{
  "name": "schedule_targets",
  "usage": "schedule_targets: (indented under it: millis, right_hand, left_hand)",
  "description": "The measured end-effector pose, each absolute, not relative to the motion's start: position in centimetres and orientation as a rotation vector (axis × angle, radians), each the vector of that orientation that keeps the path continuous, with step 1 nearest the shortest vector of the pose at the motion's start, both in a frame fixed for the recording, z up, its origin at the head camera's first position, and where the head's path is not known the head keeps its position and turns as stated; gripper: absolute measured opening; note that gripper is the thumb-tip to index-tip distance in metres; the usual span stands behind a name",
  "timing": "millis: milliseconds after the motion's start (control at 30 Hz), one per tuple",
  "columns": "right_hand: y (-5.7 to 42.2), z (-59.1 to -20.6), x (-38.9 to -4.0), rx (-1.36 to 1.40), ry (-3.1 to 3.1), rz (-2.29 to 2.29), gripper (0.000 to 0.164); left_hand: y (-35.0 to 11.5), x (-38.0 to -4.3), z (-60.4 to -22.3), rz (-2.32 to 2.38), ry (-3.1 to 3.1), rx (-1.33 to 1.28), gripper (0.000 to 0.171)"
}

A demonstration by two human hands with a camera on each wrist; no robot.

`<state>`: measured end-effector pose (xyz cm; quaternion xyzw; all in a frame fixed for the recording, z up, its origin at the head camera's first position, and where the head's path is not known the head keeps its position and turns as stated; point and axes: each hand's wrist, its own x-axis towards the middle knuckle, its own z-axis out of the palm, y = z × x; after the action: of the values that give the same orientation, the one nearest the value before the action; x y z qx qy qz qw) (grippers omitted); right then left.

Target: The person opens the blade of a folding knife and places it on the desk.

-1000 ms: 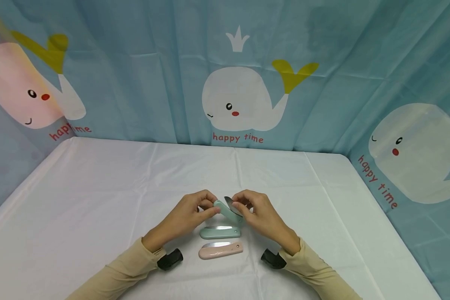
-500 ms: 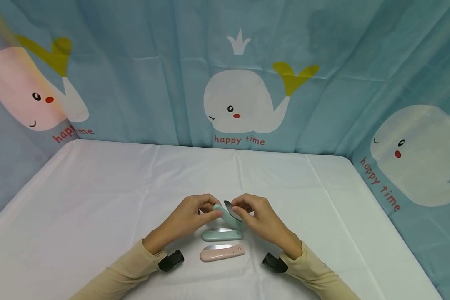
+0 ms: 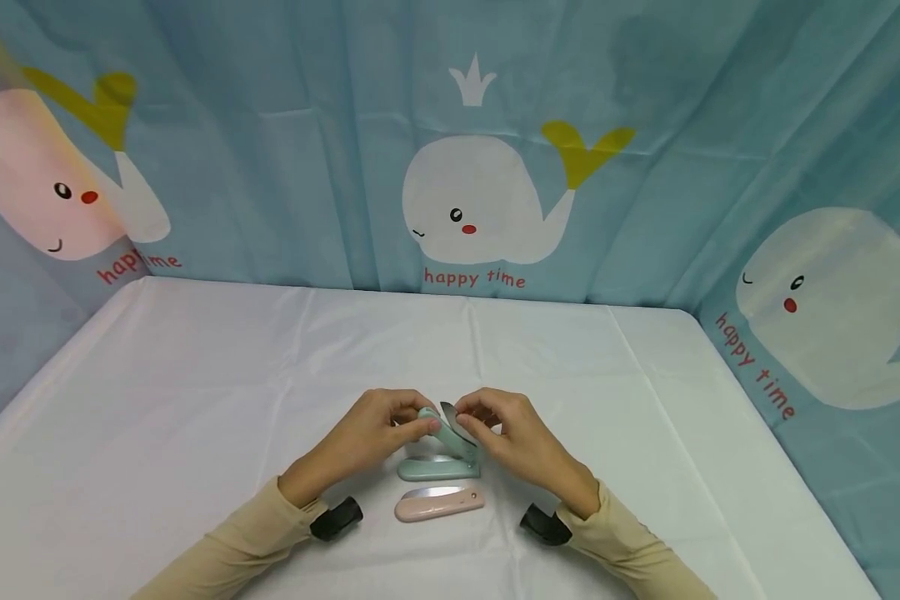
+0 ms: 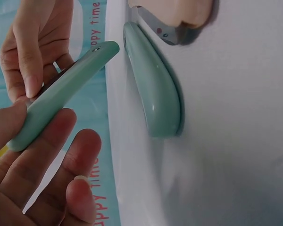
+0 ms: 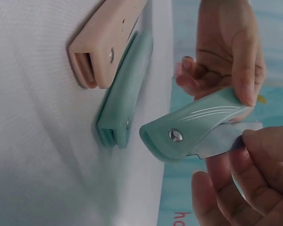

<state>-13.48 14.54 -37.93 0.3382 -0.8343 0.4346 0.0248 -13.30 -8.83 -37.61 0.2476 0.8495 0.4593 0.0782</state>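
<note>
One held knife (image 5: pixel 194 126), stripes (image 5: pixel 211 112) (right-wrist view)

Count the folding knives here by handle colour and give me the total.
Mint green: 2, the held knife and the lying green knife
Pink: 1, the pink knife
Total: 3
</note>
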Motion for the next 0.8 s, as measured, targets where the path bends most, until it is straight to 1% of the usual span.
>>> schedule_targets:
  millis: [233, 567, 800]
  right_hand:
    - [14.20, -37.60, -13.21, 1.003, -2.595, 1.371, 0.017]
    - [14.07, -37.83, -13.10, 0.998, -2.559, 1.377, 0.012]
    - [14.13, -37.67, -13.09, 1.028, -2.528, 1.381, 0.013]
  left_hand:
    - [-8.53, -13.00, -37.40, 1.408, 2.541, 0.777, 0.018]
    - [-8.28, -12.70, -37.52, 1.429, 2.503, 0.842, 0.014]
    - [-8.46, -12.74, -37.48, 1.413, 2.483, 0.873, 0.012]
